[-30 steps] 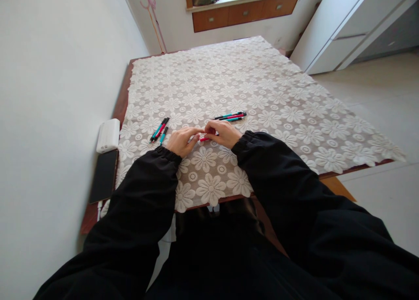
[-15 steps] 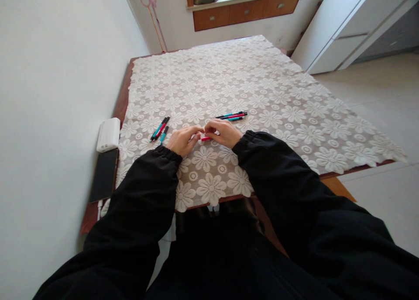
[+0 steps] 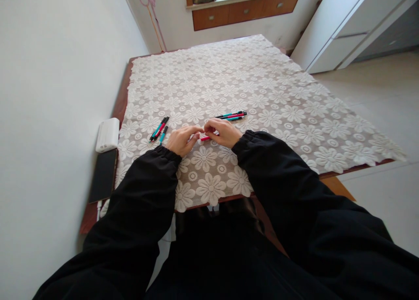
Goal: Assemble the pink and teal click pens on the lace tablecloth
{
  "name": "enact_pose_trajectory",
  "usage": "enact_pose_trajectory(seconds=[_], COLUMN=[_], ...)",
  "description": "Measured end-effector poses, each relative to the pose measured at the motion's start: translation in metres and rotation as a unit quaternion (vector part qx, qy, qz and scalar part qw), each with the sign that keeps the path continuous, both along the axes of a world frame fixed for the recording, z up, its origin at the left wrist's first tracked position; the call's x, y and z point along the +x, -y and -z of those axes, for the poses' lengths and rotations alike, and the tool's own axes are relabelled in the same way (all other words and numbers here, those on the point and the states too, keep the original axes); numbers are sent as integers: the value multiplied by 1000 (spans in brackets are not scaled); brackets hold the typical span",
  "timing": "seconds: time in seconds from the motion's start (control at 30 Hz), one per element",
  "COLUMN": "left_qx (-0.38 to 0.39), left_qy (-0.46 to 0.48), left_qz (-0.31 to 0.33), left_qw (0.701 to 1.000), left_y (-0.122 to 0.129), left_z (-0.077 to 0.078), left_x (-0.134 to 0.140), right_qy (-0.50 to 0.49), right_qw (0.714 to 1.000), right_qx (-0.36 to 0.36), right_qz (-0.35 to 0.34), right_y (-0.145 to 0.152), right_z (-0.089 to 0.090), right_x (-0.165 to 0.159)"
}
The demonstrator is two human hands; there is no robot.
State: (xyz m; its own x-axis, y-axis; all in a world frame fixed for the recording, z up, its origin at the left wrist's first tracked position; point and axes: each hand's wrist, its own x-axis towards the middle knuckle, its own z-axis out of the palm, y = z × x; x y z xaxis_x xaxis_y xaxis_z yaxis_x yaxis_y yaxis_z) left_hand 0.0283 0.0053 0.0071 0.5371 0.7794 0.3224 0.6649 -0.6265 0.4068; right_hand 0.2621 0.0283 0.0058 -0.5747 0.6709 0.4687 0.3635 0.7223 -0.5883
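Observation:
My left hand point(image 3: 182, 140) and my right hand point(image 3: 223, 132) meet at their fingertips low over the tablecloth. The right fingers are curled, and a red pen barrel point(image 3: 204, 139) juts out from under them toward the left, its other end hidden. My left index finger and thumb curve toward the right fingertips; anything small between them is too tiny to make out. Left of the hands lie red and blue pens with black ends point(image 3: 159, 129) and a shorter blue piece point(image 3: 163, 135). Just beyond my right hand is a row of several pens point(image 3: 233, 115).
A lace flower tablecloth point(image 3: 211, 188) covers the table. At its left edge, by the wall, are a white power bank point(image 3: 108, 135) and a dark phone point(image 3: 103, 175) with a cable. Behind the table stand drawers point(image 3: 246, 12) and a pink rack point(image 3: 153, 16); a white cabinet point(image 3: 337, 25) is at right.
Both hands stay almost in place. The left index finger has straightened slightly toward the right fingertips, and the red barrel shows a little more, with a pale tip.

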Motion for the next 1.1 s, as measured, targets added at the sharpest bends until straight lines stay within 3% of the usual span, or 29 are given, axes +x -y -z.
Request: enact_pose_trajectory(seconds=[1.1], left_qx=[-37], left_qy=[-17], left_qz=[1], left_qw=[999], left_y=[0], left_z=[-1], left_x=[1], right_qy=[26], right_qw=[999], right_qx=[-28], right_qz=[-25], right_y=[-2], right_z=[5], right_x=[1])
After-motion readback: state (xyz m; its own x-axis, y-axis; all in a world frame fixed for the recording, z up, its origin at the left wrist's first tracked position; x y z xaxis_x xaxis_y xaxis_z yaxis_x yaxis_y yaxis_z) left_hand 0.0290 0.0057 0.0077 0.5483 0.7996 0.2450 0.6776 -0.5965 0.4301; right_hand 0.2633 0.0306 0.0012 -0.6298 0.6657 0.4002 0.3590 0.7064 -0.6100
